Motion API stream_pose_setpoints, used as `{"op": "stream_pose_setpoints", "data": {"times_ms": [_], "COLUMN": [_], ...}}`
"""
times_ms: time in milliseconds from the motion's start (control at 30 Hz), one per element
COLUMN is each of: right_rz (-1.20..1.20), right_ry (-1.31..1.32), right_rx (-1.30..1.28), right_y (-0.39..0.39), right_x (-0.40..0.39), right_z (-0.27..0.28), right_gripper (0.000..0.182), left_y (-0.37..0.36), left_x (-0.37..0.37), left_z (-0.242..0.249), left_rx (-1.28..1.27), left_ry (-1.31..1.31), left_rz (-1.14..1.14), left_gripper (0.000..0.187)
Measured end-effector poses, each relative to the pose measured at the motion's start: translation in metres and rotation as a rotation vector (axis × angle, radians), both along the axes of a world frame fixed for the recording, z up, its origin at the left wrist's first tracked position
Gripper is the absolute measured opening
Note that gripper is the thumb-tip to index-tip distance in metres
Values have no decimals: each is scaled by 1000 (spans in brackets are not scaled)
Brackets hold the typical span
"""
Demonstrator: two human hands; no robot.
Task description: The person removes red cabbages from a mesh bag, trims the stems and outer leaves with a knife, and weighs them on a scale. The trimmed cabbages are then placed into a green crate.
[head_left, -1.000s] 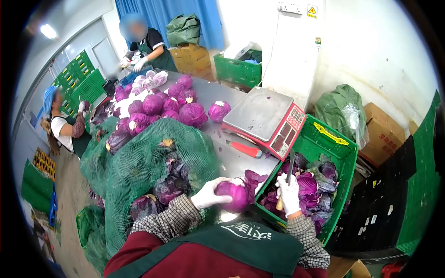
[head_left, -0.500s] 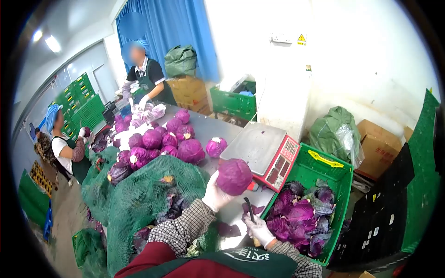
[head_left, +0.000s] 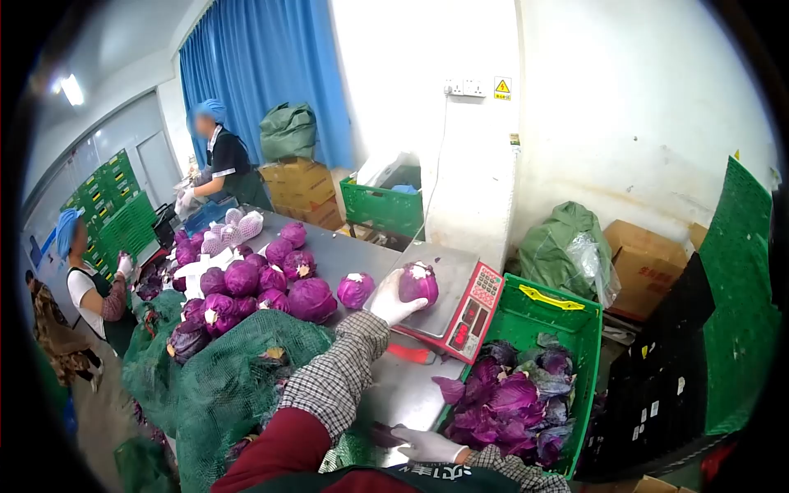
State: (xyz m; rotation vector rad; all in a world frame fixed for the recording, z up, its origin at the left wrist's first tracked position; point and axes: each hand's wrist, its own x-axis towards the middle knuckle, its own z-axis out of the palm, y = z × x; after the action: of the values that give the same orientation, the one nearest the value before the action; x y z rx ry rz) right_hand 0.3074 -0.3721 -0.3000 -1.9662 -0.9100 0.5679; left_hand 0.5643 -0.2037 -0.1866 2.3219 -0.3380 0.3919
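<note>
My left hand (head_left: pixel 394 297), in a white glove, grips a purple cabbage (head_left: pixel 418 284) from its left side. The cabbage is on or just above the metal plate of the red scale (head_left: pixel 448 269), its pale cut stem facing up. Low over the table, my right hand (head_left: pixel 429 445), also gloved, has its fingertips beside a dark loose cabbage leaf (head_left: pixel 383 435). Its fingers are blurred and partly hidden, and no knife shows in it. A red object (head_left: pixel 411 353) lies in front of the scale.
Right of the scale stands a green crate (head_left: pixel 585 345) of loose purple leaves. Several cabbages (head_left: pixel 242 278) are piled on the table beyond green netting (head_left: pixel 238 378). Two co-workers (head_left: pixel 230 164) (head_left: pixel 90 283) stand at the far side and left. A green sack (head_left: pixel 559 246) and cartons sit by the wall.
My left hand has carried the cabbage forward to the scale, and the stem now faces up. My right hand has moved lower and left; the dark curved knife it held is out of sight.
</note>
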Motion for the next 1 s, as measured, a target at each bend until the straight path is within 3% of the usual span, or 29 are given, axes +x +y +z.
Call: {"op": "stream_pose_setpoints", "data": {"times_ms": [100,167,233,300,367,400,500,567,633,733,800,900,933,1000], "right_rz": [-90,-275,-477,-886,-1148,-1191,-1080,-818,-670,-603,-587,-413,-545,-658], "right_ry": [-103,-45,-558,-114,498,482,713,706,1023,949,853,764,658,531], "right_rx": [-66,-61,96,134,499,720,821,709,748,603,521,238,331,448], "right_y": [-16,-37,-73,-102,-114,-110,-86,-74,-76,-80,-80,-87,-72,-50], "right_x": [2,1,7,-9,-18,-20,-27,-42,-49,-48,-43,-19,-22,-24], "right_z": [8,20,-24,-39,-1,0,17,6,-1,5,4,-44,-34,-38], "right_gripper": [49,46,42,37,32,29,30,32,38,42,46,38,30,22], "left_y": [11,17,16,30,43,48,47,49,46,39,29,4,1,-13], "left_x": [-5,-10,-30,-21,-8,-3,-5,-11,-23,-32,-35,-33,-21,-14], "left_z": [23,37,72,69,65,61,67,72,81,83,80,69,41,0], "left_rx": [7,7,43,-86,-150,-225,-214,-224,-262,-193,57,127,198,-25], "left_ry": [122,153,199,131,103,86,47,83,159,129,27,-76,-90,-13], "left_rz": [-52,-64,10,35,27,16,38,23,-9,14,43,-87,-1,116], "left_gripper": [103,103,99,96,98,98,98,95,93,95,97,94,96,102]}}
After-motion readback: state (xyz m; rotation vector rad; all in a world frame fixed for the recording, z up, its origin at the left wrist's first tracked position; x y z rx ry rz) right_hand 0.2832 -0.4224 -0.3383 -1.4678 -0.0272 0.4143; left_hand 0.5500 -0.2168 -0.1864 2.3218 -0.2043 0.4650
